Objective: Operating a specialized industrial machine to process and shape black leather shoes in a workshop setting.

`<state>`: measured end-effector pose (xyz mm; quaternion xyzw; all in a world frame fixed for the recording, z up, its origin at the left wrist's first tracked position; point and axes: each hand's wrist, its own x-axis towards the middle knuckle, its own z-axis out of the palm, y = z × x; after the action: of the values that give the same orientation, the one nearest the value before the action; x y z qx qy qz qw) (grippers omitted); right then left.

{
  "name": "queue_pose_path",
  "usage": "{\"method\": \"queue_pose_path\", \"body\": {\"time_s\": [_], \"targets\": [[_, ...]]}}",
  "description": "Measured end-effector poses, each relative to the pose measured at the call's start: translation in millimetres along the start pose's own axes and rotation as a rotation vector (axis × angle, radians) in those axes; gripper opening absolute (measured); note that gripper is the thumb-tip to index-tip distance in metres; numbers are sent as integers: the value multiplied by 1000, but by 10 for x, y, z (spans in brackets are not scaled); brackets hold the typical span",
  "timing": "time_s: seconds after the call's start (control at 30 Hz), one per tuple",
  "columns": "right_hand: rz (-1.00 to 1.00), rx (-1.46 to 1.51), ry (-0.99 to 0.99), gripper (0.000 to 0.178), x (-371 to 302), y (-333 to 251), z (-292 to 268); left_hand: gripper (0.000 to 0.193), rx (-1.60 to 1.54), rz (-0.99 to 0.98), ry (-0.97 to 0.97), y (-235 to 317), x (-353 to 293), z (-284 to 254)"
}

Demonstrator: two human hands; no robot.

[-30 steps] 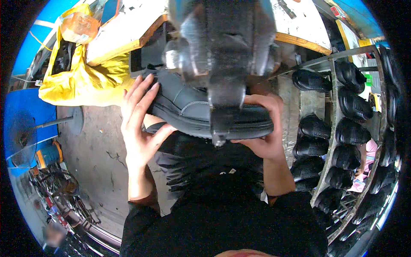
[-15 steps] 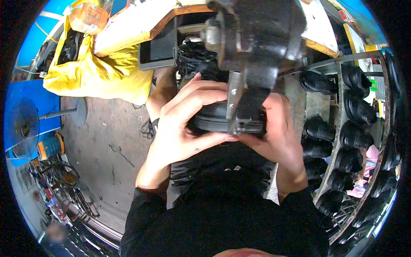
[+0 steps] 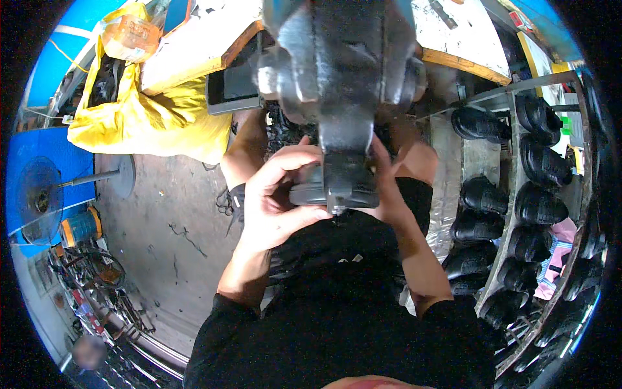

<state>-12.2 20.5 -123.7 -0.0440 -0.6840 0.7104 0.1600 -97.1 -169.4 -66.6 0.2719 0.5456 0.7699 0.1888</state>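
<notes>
A black shoe [image 3: 306, 195], only partly visible, sits under the narrow foot of a dark metal machine [image 3: 346, 71]. The machine's head hides the middle of the shoe. My left hand [image 3: 269, 198] wraps round the shoe's left side, thumb along the near edge and fingers over the far side. On the opposite side my right hand [image 3: 390, 198] grips it, its fingers partly covered by the machine. Both forearms reach forward over my lap.
Black shoes [image 3: 541, 202] fill a metal rack [image 3: 508, 175] on the right. White worktops with wooden edges [image 3: 194, 68] flank the machine. A yellow sack [image 3: 155, 126] hangs at the left, near a standing fan [image 3: 39, 198]. Black scraps [image 3: 184, 240] lie on the floor.
The machine head appears further left and more upright in view. Both hands and the shoe have shifted slightly left, and my right hand now sits further behind the machine foot.
</notes>
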Motion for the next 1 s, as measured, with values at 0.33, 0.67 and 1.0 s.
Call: {"method": "queue_pose_path", "body": {"time_s": [0.33,0.67,1.0], "targets": [[313,457,-161,74,-307,638,-123,51,-121,-87,-54,15,58,122],[178,-1077,-202,91,-260,186,-1079,47,-110,18,-41,-138,13,56],[-9,-768,9,105,61,-678,-1564,66,-384,-356,262,-328,-233,17]]}}
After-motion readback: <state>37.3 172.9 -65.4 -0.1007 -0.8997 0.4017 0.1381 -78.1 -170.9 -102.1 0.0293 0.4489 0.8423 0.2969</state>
